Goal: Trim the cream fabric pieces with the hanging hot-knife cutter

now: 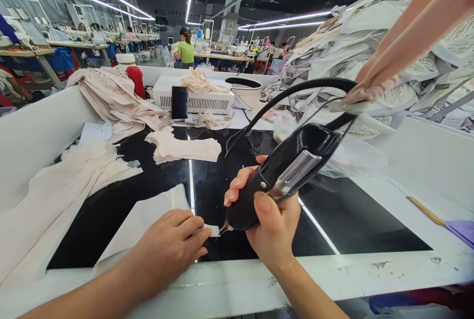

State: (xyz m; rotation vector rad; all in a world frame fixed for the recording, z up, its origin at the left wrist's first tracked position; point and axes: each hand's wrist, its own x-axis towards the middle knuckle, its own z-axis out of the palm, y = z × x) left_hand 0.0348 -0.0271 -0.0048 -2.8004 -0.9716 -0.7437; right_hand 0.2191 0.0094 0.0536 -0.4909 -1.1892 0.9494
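Observation:
My right hand (274, 225) is wrapped around a black handheld power tool (292, 166) with a metal lever and a narrow metal tip. The tool slants down to the left, its tip at the end of a narrow strip of white fabric (148, 215). Over that fabric lies my left hand (174, 240), its fingers closed on the strip close to the tip. A cable runs from the tool's top, where a pale cloth band (392, 47) is tied and stretches up to the right. Under both hands is a glossy black work surface (333, 220).
Cream fabric pieces (185, 148) lie beyond my hands, with fabric piles (74, 171) at left. A phone (179, 102) leans on a white vented box (163, 92). Heaped garments (333, 42) rise at right, near a yellow-handled tool (425, 210). A person (185, 50) sits far back.

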